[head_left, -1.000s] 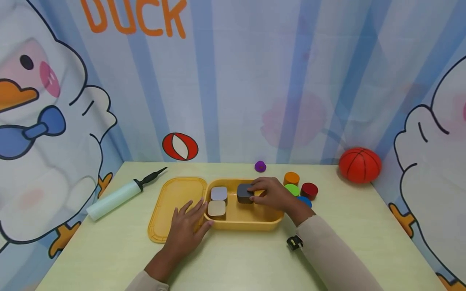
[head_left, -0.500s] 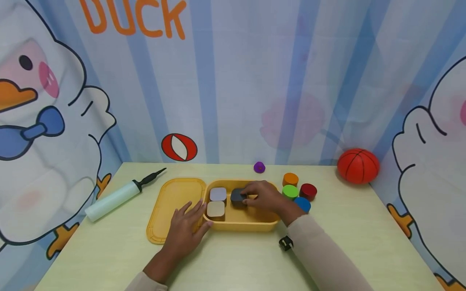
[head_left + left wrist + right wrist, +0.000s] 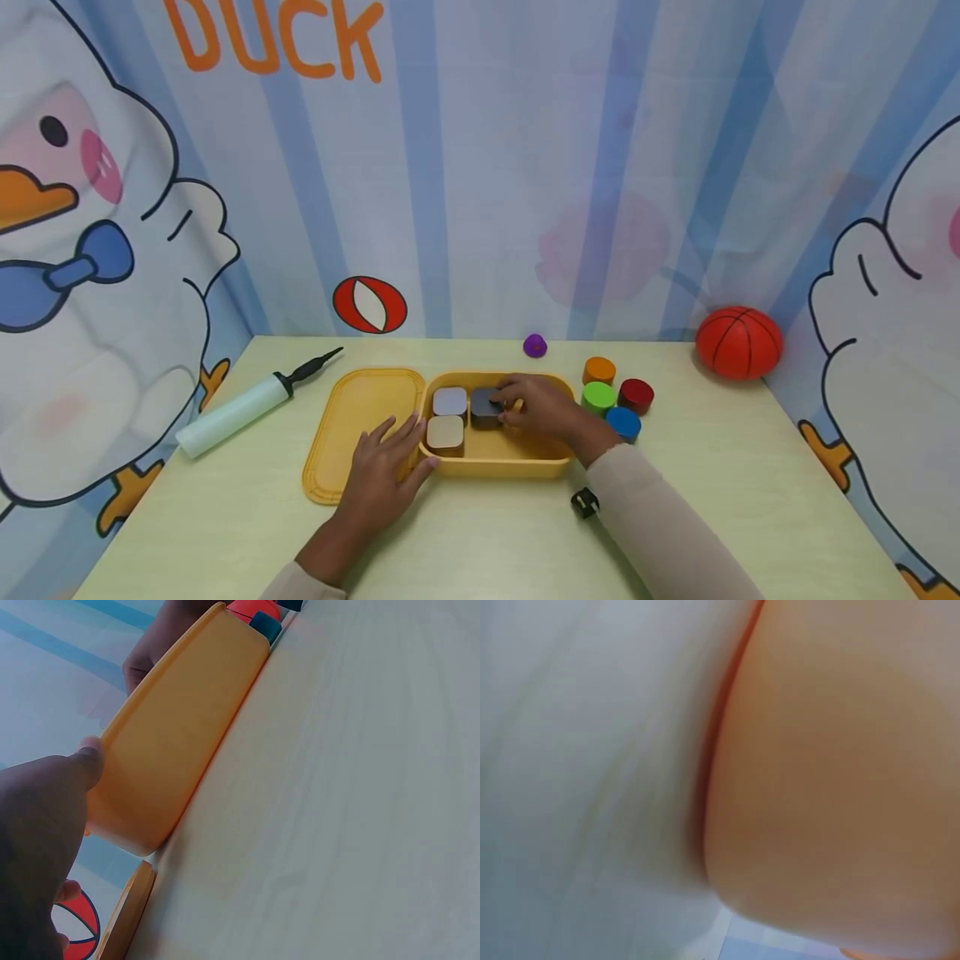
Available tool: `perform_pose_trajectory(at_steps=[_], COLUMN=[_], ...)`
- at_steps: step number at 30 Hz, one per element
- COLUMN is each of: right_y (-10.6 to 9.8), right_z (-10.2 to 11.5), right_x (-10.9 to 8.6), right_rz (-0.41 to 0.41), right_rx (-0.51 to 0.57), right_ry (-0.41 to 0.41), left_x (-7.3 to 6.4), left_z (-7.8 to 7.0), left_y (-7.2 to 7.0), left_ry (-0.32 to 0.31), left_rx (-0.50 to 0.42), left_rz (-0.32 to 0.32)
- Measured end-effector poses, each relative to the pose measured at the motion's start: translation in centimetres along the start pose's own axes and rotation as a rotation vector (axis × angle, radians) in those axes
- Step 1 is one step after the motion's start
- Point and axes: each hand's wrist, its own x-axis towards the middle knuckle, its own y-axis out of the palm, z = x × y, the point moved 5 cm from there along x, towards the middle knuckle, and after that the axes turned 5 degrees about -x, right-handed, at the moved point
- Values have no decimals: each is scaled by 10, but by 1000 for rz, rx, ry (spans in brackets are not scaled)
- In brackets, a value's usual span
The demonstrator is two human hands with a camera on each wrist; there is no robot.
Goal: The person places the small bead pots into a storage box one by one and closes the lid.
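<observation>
A yellow plastic box (image 3: 502, 469) stands on the table. In it, at the left end, are a lavender-topped block (image 3: 450, 401) and a cream-topped block (image 3: 446, 432), one behind the other. My right hand (image 3: 546, 408) pinches a dark grey block (image 3: 483, 410) inside the box, just right of the lavender one. My left hand (image 3: 381, 477) lies at the box's left end with spread fingers; in the left wrist view its thumb touches the box wall (image 3: 176, 724). The box side (image 3: 832, 772) fills much of the right wrist view, where my right fingers are hidden.
A yellow lid (image 3: 356, 425) lies left of the box, partly under my left hand. Orange (image 3: 599, 369), green (image 3: 597, 395), dark red (image 3: 636, 395) and blue (image 3: 624, 422) round pieces stand to the right. Farther out are a red ball (image 3: 739, 342), a hand pump (image 3: 240, 412) and a small purple piece (image 3: 535, 345).
My right hand has moved left inside the box with the dark grey block, bringing it beside the lavender one. My left hand has stayed in place.
</observation>
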Motion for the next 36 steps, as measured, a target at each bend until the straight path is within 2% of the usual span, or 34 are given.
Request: perform_pose_trajectory(at_steps=[10, 18, 28, 36], right_y=[-1, -3, 0, -16], right_z=[4, 5, 4, 1], right_x=[-2, -1, 1, -12], right_rz=[4, -33, -26, -106], right_rx=[44, 54, 65, 104], right_ry=[-5, -23, -20, -43], left_x=[0, 0, -1, 0], left_z=[-2, 1, 2, -3], left_y=[0, 1, 1, -1], left_ry=[-4, 6, -13, -3], left_rx=[-4, 0, -3, -9], left_rz=[-3, -16, 3, -10])
